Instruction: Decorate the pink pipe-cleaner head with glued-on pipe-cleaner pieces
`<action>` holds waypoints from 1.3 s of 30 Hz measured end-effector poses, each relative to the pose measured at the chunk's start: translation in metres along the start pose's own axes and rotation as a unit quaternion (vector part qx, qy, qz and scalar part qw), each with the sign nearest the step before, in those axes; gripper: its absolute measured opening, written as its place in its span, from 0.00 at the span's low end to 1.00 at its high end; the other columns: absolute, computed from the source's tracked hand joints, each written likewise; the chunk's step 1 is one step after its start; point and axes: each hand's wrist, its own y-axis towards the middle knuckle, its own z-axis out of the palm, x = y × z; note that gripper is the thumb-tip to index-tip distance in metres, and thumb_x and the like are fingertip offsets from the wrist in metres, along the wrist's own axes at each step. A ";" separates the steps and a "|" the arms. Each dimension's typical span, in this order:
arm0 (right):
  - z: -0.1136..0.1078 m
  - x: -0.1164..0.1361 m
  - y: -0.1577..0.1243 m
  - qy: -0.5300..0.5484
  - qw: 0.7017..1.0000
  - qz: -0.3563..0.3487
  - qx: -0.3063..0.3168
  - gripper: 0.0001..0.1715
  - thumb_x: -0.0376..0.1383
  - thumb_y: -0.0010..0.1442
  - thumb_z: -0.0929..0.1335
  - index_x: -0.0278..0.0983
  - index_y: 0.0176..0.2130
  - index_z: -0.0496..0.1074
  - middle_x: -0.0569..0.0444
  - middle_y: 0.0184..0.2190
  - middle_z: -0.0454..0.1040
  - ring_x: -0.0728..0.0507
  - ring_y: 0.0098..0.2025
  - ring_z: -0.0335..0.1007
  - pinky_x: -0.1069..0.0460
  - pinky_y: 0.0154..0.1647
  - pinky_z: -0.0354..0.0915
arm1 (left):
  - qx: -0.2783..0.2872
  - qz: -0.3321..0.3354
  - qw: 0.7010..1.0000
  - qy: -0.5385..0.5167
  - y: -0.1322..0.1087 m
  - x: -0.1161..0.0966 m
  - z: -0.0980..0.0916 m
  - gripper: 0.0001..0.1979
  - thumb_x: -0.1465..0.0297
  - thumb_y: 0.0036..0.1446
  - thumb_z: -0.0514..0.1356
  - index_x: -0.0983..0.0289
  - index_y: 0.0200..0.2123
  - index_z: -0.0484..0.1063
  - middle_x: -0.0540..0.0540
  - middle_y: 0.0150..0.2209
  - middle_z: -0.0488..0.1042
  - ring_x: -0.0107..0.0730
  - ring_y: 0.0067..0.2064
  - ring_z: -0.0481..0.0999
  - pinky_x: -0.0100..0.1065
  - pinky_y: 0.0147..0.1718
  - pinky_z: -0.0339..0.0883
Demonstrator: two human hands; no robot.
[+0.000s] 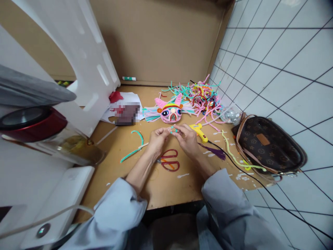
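Both of my hands meet over the middle of the table, pinching a small piece of teal pipe cleaner [173,130]. My left hand [159,138] has it from the left, my right hand [187,139] from the right. Just beyond them sits a pink pipe-cleaner animal head [170,114] with big eyes, ears and a coloured headband. Red-handled scissors [169,163] lie below my hands, their blades partly covered by my left forearm. A yellow glue gun [199,132] rests beside my right hand. To the left is a bent teal pipe cleaner [130,155].
A tangle of coloured pipe cleaners [201,97] fills the back right. A brown handbag [273,146] stands by the tiled wall, with a black cord [241,170] running past it. A purple tassel [215,151] lies at right. A glass kettle [75,142] stands at left.
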 end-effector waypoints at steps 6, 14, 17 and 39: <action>-0.002 0.001 0.001 0.004 1.000 0.001 -0.012 0.13 0.38 0.64 0.69 0.38 0.47 0.80 0.50 0.37 0.78 0.44 0.36 0.73 0.50 0.42 0.71 | 0.007 -0.002 1.000 -0.028 0.001 -0.001 -0.003 0.16 0.62 0.42 0.73 0.65 0.21 0.72 0.47 0.18 0.65 0.21 0.22 0.60 0.26 0.23 0.53; -0.004 0.004 0.001 -0.011 1.000 -0.015 -0.020 0.13 0.38 0.65 0.69 0.37 0.47 0.80 0.50 0.37 0.78 0.46 0.35 0.73 0.52 0.40 0.71 | -0.003 0.088 0.996 0.024 0.002 0.005 -0.006 0.22 0.54 0.43 0.73 0.65 0.36 0.83 0.50 0.25 0.75 0.26 0.28 0.68 0.30 0.32 0.63; -0.004 0.004 0.001 -0.022 1.000 -0.012 -0.018 0.13 0.39 0.66 0.69 0.38 0.46 0.80 0.50 0.37 0.78 0.46 0.34 0.73 0.52 0.40 0.72 | -0.004 0.128 0.988 0.092 0.004 0.008 -0.009 0.19 0.54 0.48 0.70 0.64 0.36 0.84 0.55 0.32 0.81 0.32 0.34 0.74 0.33 0.38 0.67; -0.003 0.005 0.001 -0.039 0.998 -0.011 -0.055 0.13 0.38 0.66 0.68 0.39 0.47 0.79 0.50 0.37 0.77 0.45 0.36 0.73 0.51 0.41 0.72 | -0.005 0.062 0.996 -0.059 0.002 0.006 -0.003 0.21 0.58 0.41 0.75 0.65 0.33 0.77 0.51 0.27 0.76 0.24 0.28 0.72 0.28 0.30 0.67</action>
